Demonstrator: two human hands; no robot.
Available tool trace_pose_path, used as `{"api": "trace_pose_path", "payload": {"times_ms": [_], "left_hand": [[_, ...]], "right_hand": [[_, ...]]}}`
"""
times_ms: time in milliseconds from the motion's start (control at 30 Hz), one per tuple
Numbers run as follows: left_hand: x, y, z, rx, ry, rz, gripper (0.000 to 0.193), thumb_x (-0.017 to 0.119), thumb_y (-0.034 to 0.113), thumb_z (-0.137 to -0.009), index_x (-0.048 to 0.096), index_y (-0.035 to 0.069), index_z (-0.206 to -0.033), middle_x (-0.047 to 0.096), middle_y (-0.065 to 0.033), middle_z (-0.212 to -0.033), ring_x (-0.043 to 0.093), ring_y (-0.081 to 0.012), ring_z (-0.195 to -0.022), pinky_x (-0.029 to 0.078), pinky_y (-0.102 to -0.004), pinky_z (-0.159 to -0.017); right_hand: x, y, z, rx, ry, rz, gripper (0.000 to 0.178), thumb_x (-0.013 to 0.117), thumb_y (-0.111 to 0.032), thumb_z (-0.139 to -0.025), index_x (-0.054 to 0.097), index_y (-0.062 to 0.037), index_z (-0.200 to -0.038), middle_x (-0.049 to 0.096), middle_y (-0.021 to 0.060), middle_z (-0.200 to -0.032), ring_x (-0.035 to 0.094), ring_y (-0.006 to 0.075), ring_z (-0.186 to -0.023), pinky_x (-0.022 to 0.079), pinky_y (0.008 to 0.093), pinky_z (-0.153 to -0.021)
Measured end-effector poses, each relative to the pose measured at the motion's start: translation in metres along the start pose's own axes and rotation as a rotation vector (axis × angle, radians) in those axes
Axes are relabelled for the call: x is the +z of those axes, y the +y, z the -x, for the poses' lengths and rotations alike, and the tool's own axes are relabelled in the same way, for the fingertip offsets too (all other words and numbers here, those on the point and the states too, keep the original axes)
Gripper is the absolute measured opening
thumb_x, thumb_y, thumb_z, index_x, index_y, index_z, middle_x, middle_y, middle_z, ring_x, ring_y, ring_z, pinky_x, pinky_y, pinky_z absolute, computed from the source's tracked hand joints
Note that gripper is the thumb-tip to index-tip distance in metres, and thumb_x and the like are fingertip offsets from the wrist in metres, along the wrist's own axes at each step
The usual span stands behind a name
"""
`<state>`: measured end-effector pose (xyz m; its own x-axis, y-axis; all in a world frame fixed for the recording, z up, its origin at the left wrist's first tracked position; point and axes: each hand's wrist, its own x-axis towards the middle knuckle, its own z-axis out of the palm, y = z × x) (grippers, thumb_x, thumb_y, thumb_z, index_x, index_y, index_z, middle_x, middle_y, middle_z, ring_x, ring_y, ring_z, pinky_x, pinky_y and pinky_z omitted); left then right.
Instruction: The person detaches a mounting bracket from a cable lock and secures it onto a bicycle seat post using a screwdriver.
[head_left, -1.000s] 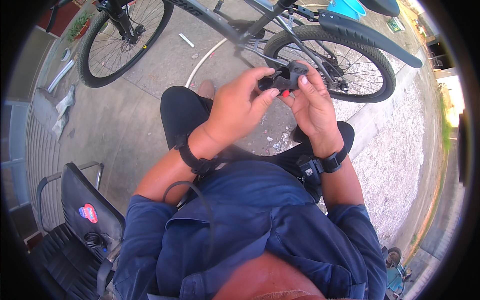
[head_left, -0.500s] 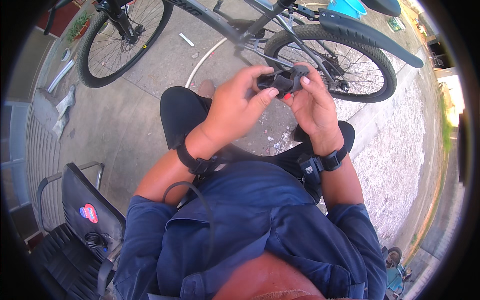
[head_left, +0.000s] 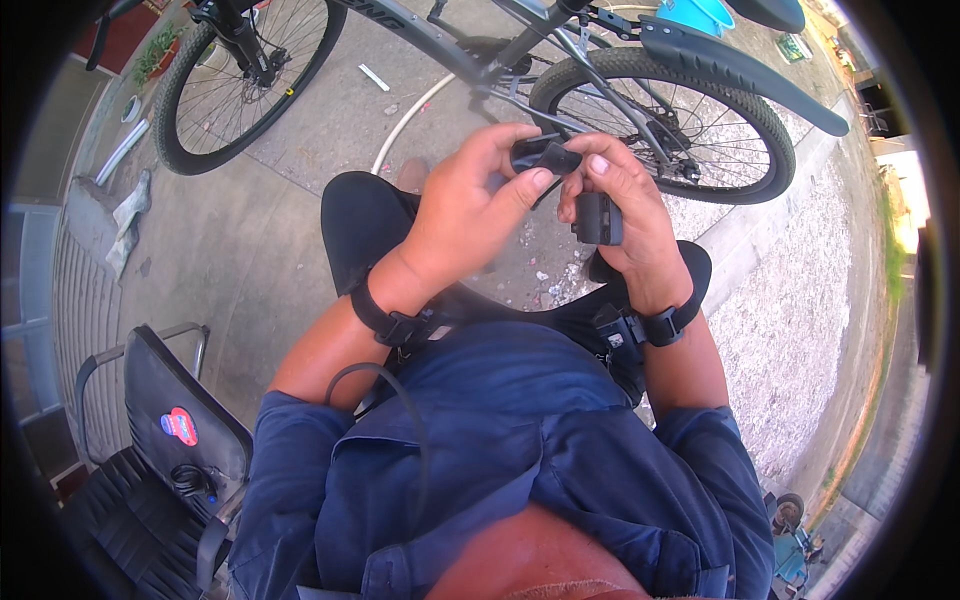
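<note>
In front of my body, my left hand (head_left: 480, 200) pinches a small glossy black curved part (head_left: 543, 153) between thumb and fingers. The thumb and index finger of my right hand (head_left: 625, 200) meet the right end of that part. Lower in the same hand, the other fingers hold a small dark block-shaped part (head_left: 599, 219) with rounded edges against the palm. A thin dark strip hangs below the curved part, between the hands. Fingers partly hide both parts, so their exact kind cannot be made out.
A grey bicycle (head_left: 430, 45) stands just ahead, its rear wheel (head_left: 665, 125) beyond my right hand. A pale hose (head_left: 402, 122) and a white strip (head_left: 374, 78) lie on the concrete. At lower left is a black chair (head_left: 185, 430); a blue bucket (head_left: 697, 14) stands far right.
The dark block-shaped part now sits lower in my right hand, apart from the curved part. A red spot seen between the hands is out of sight. The curved part has turned slightly.
</note>
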<state>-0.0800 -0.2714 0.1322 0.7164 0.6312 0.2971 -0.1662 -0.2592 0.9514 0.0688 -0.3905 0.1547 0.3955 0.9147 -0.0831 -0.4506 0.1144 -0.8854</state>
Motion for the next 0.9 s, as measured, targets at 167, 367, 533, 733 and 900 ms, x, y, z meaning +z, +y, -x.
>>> {"api": "trace_pose_path", "payload": {"times_ms": [167,367,533,733,900], "left_hand": [[-0.002,0.000,-0.002,-0.071,-0.104,0.070,0.039,0.062,0.015,-0.095,0.050,0.001,-0.129,0.064,-0.0022,-0.092,0.052,-0.0022,-0.066,0.042,-0.0173,-0.054],[-0.014,-0.002,-0.007,-0.424,-0.067,0.490,0.043,0.065,0.027,-0.095,0.052,0.003,-0.129,0.063,-0.0014,-0.089,0.050,-0.0036,-0.067,0.037,-0.0170,-0.051],[-0.028,-0.009,-0.010,-0.518,-0.009,0.913,0.036,0.064,0.019,-0.091,0.058,0.003,-0.123,0.062,-0.0070,-0.103,0.053,-0.0095,-0.079,0.041,-0.0210,-0.061],[-0.034,-0.018,-0.008,-0.473,-0.084,1.187,0.046,0.057,-0.002,-0.077,0.057,0.000,-0.123,0.061,-0.0134,-0.116,0.054,-0.0172,-0.086,0.044,-0.0257,-0.071],[-0.031,-0.017,-0.008,-0.419,-0.088,1.116,0.045,0.056,-0.004,-0.077,0.059,-0.001,-0.122,0.063,-0.0133,-0.114,0.055,-0.0163,-0.086,0.044,-0.0255,-0.074]], "right_hand": [[-0.004,0.005,-0.001,0.101,0.021,0.076,0.021,0.062,-0.018,-0.095,0.065,-0.0032,-0.109,0.065,0.0049,-0.080,0.061,0.0107,-0.069,0.048,0.0228,-0.061],[-0.004,-0.001,-0.004,0.049,0.133,0.049,0.022,0.064,-0.016,-0.092,0.064,-0.0014,-0.109,0.066,0.0079,-0.075,0.063,0.0156,-0.067,0.050,0.0253,-0.061],[-0.014,-0.002,-0.004,0.024,0.151,-0.032,0.026,0.062,-0.014,-0.092,0.061,0.0035,-0.110,0.066,0.0139,-0.083,0.064,0.0187,-0.073,0.053,0.0312,-0.064],[-0.010,0.000,-0.003,0.036,0.163,0.039,0.028,0.056,-0.020,-0.095,0.057,0.0022,-0.113,0.060,0.0135,-0.079,0.057,0.0218,-0.068,0.048,0.0341,-0.066],[-0.016,0.003,-0.005,0.042,0.124,-0.057,0.023,0.062,-0.012,-0.091,0.061,0.0026,-0.109,0.066,0.0141,-0.082,0.064,0.0196,-0.070,0.053,0.0303,-0.063]]}}
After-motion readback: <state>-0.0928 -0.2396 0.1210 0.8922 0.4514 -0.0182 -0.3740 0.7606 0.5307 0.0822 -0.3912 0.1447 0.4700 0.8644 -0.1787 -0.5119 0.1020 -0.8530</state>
